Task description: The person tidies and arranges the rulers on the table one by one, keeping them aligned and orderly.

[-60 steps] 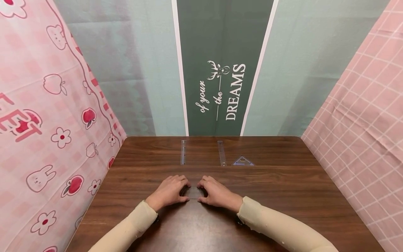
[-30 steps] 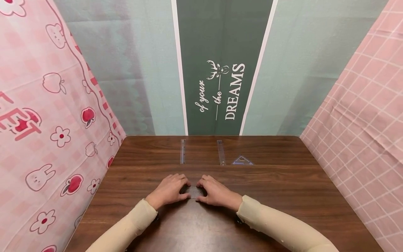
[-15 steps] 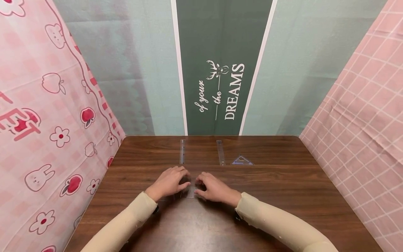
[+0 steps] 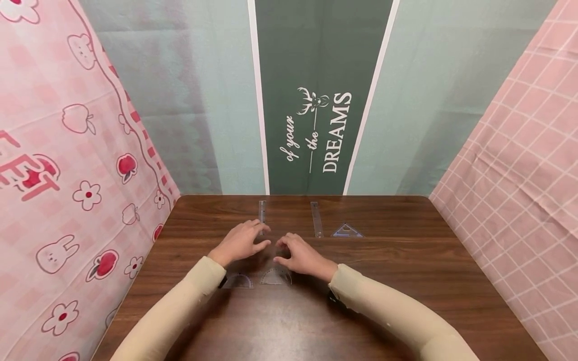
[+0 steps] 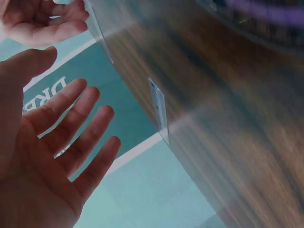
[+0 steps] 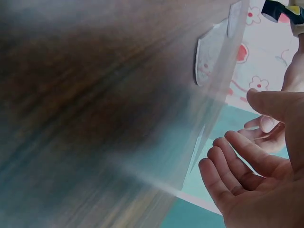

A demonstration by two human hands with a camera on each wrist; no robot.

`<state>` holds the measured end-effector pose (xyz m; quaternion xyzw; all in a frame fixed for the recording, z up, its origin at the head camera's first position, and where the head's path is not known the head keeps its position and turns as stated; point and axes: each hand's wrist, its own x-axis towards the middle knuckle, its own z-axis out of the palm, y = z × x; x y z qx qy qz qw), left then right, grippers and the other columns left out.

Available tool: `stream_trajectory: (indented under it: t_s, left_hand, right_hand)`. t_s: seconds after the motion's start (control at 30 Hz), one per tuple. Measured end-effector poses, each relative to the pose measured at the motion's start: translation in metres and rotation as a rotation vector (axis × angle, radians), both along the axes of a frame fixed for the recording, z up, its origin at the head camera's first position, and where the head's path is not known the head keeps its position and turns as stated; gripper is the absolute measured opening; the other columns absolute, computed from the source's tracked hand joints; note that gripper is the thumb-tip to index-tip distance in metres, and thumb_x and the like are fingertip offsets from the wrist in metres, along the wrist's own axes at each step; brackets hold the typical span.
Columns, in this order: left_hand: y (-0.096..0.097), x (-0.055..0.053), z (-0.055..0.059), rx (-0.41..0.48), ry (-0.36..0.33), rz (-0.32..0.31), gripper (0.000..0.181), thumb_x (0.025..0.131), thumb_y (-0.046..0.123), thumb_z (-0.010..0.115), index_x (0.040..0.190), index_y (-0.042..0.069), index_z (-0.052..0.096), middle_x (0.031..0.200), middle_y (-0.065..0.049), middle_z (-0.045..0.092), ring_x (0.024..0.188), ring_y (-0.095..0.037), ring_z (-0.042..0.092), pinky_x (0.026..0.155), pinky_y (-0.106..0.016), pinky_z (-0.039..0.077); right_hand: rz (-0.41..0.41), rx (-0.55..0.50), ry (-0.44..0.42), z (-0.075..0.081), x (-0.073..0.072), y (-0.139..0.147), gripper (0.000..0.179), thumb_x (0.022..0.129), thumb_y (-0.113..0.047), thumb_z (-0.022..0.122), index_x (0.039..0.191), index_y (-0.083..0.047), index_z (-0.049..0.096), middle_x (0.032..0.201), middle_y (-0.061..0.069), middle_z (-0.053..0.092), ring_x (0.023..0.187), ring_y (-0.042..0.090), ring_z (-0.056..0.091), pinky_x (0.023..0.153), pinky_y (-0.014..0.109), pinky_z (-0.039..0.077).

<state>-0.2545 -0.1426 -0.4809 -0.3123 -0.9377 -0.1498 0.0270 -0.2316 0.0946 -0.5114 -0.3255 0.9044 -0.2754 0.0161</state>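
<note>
My left hand (image 4: 241,241) hovers over the table with its fingers loosely spread and nothing in them. Just beyond its fingertips lies a clear ruler (image 4: 262,210), partly covered by that hand. To its right, my right hand (image 4: 303,255) is also raised, fingers relaxed, holding nothing. Nearer to me, a clear protractor (image 4: 276,277) lies flat below the right hand. A second protractor (image 4: 239,282), with a purplish arc, lies to its left beside the left wrist. In the right wrist view, the palm (image 6: 256,185) faces the other hand, with a protractor (image 6: 211,54) on the table.
A second clear ruler (image 4: 317,219) lies farther back on the brown wooden table (image 4: 384,301). Right of it is a blue-tinted triangular set square (image 4: 347,230). Patterned pink cloths (image 4: 510,165) hang at the sides, and a green cloth (image 4: 217,100) stands behind the table.
Both hands have let go of the sides of the right-hand protractor, lifted, and moved forward. The left protractor, earlier hidden by the left hand, now shows.
</note>
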Motion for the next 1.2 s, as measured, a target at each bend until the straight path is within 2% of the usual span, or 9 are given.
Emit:
stream_trajectory:
  t_s: [0.27, 0.63, 0.93, 1.2]
  left_hand:
    - [-0.010, -0.026, -0.005, 0.033, -0.068, 0.040, 0.046, 0.105, 0.037, 0.072, 0.140, 0.009, 0.067, 0.136, -0.012, 0.066, 0.124, -0.034, 0.065, 0.107, -0.057, 0.051]
    - [-0.022, -0.062, -0.011, 0.023, -0.134, 0.111, 0.052, 0.107, 0.041, 0.067, 0.147, 0.007, 0.062, 0.145, -0.016, 0.060, 0.135, -0.038, 0.059, 0.111, -0.059, 0.048]
    - [-0.026, -0.088, -0.018, 0.008, -0.163, 0.131, 0.051, 0.108, 0.040, 0.064, 0.146, 0.005, 0.062, 0.147, -0.019, 0.057, 0.138, -0.041, 0.055, 0.110, -0.060, 0.048]
    - [-0.028, -0.106, -0.023, 0.037, -0.247, 0.165, 0.054, 0.110, 0.040, 0.062, 0.151, 0.006, 0.056, 0.154, -0.022, 0.050, 0.144, -0.042, 0.049, 0.114, -0.061, 0.044]
  right_hand:
    - [-0.030, -0.024, -0.045, 0.000, -0.018, -0.010, 0.041, 0.098, -0.029, 0.083, 0.124, 0.000, 0.069, 0.113, 0.012, 0.066, 0.104, 0.024, 0.065, 0.092, 0.042, 0.057]
    - [-0.100, -0.018, -0.108, 0.000, -0.045, -0.018, 0.042, 0.097, -0.032, 0.083, 0.122, 0.000, 0.070, 0.114, 0.012, 0.068, 0.098, 0.022, 0.064, 0.089, 0.040, 0.057]
    - [-0.132, -0.049, -0.180, -0.004, -0.064, -0.023, 0.039, 0.096, -0.031, 0.084, 0.118, -0.001, 0.071, 0.113, 0.012, 0.069, 0.099, 0.022, 0.064, 0.091, 0.040, 0.056]
    - [-0.158, -0.045, -0.246, -0.007, -0.075, -0.029, 0.040, 0.096, -0.032, 0.085, 0.117, -0.001, 0.071, 0.107, 0.009, 0.070, 0.094, 0.018, 0.064, 0.088, 0.038, 0.057]
